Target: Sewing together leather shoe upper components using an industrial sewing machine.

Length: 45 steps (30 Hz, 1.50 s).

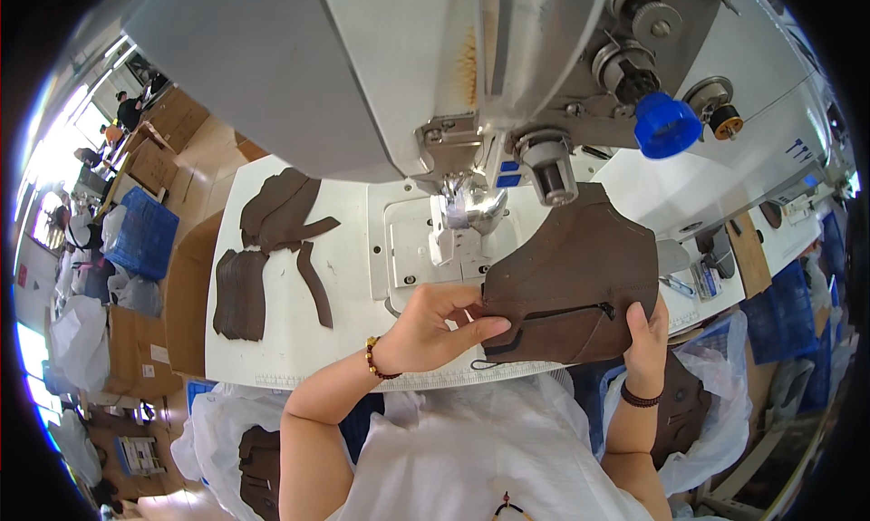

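Observation:
A stitched brown leather piece [580, 258] is held up in front of me at the table's front edge. Across its lower part runs a dark slit that looks like a zipper [605, 309]. My left hand [439, 326] pinches its left edge between thumb and fingers. On the right edge, my right hand [646, 344] grips with the thumb in front and the fingers mostly hidden behind. Just beyond the piece stands the sewing machine [390, 59]; its needle area [467, 217] lies to the left of the leather's upper edge.
On the left of the white table [353, 349] lie a stack of brown leather strips [240, 294], larger leather pieces [281, 204] and one loose curved strip [314, 285]. Small tools [707, 276] lie at the right. Plastic-lined bins [217, 439] flank me below the table.

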Tool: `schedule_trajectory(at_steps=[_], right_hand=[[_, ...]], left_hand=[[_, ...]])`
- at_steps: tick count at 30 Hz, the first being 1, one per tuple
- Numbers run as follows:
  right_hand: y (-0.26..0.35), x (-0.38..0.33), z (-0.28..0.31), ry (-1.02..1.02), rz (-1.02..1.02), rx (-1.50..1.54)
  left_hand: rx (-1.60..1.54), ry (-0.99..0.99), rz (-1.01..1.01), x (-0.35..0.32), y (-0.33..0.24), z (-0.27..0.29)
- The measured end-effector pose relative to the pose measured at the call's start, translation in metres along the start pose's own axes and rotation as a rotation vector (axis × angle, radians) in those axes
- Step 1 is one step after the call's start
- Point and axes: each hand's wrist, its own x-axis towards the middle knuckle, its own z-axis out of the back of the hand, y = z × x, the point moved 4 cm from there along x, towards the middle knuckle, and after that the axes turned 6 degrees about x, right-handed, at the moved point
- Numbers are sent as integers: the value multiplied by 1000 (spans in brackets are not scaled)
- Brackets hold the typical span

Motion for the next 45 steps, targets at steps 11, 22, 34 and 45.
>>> schedule_trajectory(at_steps=[11, 22, 34, 45], right_hand=[[0, -53, -38, 132, 209, -63], [14, -73, -177, 1101, 380, 220], [-15, -62, -178, 955, 103, 50], [-25, -30, -111, 659, 44, -215]], left_hand=[[123, -324, 63, -71, -17, 3], [987, -1466, 317, -309, -124, 66], [347, -963, 1265, -571, 41, 136], [1392, -1024, 1102, -388, 104, 152]])
